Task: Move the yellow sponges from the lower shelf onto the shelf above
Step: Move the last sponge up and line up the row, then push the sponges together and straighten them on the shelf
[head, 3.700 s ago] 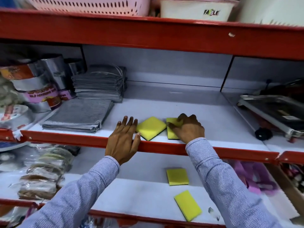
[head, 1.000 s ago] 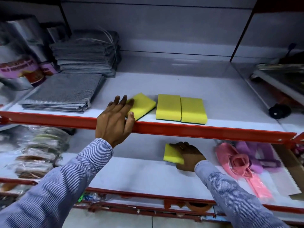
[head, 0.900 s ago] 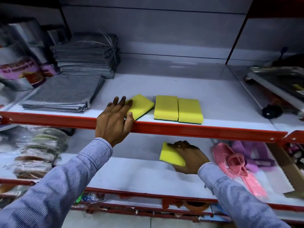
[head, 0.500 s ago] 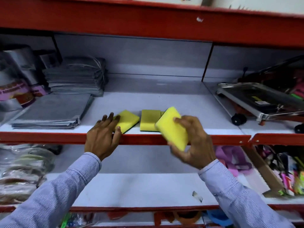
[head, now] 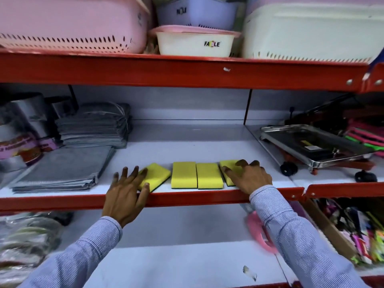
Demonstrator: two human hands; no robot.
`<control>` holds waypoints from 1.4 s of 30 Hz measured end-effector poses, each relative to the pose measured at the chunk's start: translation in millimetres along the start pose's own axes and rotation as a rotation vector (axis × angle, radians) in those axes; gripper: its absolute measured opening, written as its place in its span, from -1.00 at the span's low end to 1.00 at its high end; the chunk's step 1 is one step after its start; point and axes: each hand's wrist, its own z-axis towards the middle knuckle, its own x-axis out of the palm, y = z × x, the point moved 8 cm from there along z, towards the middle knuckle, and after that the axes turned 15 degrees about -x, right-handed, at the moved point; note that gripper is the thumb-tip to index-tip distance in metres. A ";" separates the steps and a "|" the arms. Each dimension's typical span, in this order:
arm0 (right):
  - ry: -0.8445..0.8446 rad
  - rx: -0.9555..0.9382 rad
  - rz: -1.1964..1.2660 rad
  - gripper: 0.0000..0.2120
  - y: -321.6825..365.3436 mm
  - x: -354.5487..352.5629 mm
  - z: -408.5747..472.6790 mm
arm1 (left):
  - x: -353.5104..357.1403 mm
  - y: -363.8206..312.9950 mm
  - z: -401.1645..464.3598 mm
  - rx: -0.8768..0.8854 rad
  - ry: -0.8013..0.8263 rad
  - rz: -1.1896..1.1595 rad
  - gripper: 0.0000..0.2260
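Several yellow sponges lie in a row near the front edge of the middle shelf (head: 187,146). The leftmost sponge (head: 156,175) sits at an angle, and two more (head: 184,175) (head: 208,176) lie side by side. My right hand (head: 249,177) covers the rightmost sponge (head: 228,164), thumb at its left edge and fingers curled over its top. My left hand (head: 124,194) rests flat on the red front rail (head: 187,197), fingers apart, fingertips touching the leftmost sponge. The lower shelf (head: 166,256) shows no sponge.
Folded grey cloths (head: 62,169) and a taller stack (head: 93,125) sit left of the sponges, with foil rolls (head: 18,142) beyond. A wheeled metal tray (head: 311,146) stands at right. A pink item (head: 259,231) and bagged goods (head: 25,242) lie on the lower shelf. Plastic baskets (head: 195,42) fill the top shelf.
My right hand picked the last sponge off the lower shelf, lifted it, and has set it down at the right end of the row. The left hand stayed on the rail.
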 end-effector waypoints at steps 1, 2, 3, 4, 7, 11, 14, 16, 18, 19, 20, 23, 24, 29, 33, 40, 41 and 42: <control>-0.023 -0.028 -0.005 -0.38 -2.2 -5.9 2.3 | -3.7 -2.0 0.8 -0.009 -0.009 -0.016 -0.40; -0.071 -0.079 0.006 -0.43 -3.6 -14.6 6.2 | -9.3 -6.5 2.7 -0.017 -0.023 -0.054 -0.39; -0.121 -0.155 0.029 -0.50 -2.8 -22.6 11.7 | -15.6 -15.2 4.5 -0.011 -0.036 -0.097 -0.38; -0.152 -0.243 0.055 -0.58 -1.0 -28.7 18.1 | -22.7 -30.4 6.9 0.026 -0.049 -0.128 -0.37; -0.056 -0.390 0.112 -0.70 6.1 -27.9 36.5 | -23.0 -98.8 16.2 0.267 0.043 -0.149 -0.36; 0.196 -0.441 -0.026 -0.60 19.0 -4.0 41.3 | 17.1 -170.2 28.9 0.447 0.357 -0.041 -0.46; 0.216 -0.439 -0.020 -0.63 19.3 -1.8 32.5 | 42.9 -180.8 38.7 0.431 0.503 0.089 -0.49; 0.199 -0.437 -0.011 -0.65 17.2 -5.9 24.6 | 46.7 -179.5 41.5 0.425 0.528 0.135 -0.50; 0.206 -0.428 -0.012 -0.65 12.9 -7.8 16.9 | 46.4 -178.8 41.9 0.424 0.543 0.138 -0.52; 0.209 -0.422 -0.004 -0.65 11.7 -8.7 13.7 | 45.7 -178.8 41.5 0.426 0.550 0.136 -0.52; 0.211 -0.421 0.003 -0.65 12.0 -9.4 11.0 | 44.7 -178.7 40.9 0.432 0.553 0.134 -0.53; 0.208 -0.419 0.016 -0.65 14.7 -9.5 5.5 | 39.1 -179.5 39.0 0.446 0.533 0.142 -0.54; 0.205 -0.420 0.016 -0.65 16.3 -9.8 4.7 | 37.2 -179.0 38.0 0.447 0.525 0.131 -0.54; 0.192 -0.413 0.057 -0.66 15.6 -11.2 3.5 | 32.0 -181.8 29.4 0.469 0.495 0.066 -0.52; 0.195 -0.396 0.082 -0.66 13.1 -11.2 4.2 | 32.9 -187.8 21.4 0.485 0.497 0.057 -0.52; 0.221 -0.404 0.073 -0.65 17.4 -10.3 3.2 | 31.9 -196.2 15.5 0.471 0.478 0.053 -0.53; 0.228 -0.405 0.066 -0.65 18.1 -10.6 2.6 | 30.9 -196.8 14.0 0.472 0.480 0.056 -0.53; 0.236 -0.406 0.059 -0.65 19.3 -11.3 2.0 | 30.1 -196.1 14.5 0.473 0.487 0.055 -0.54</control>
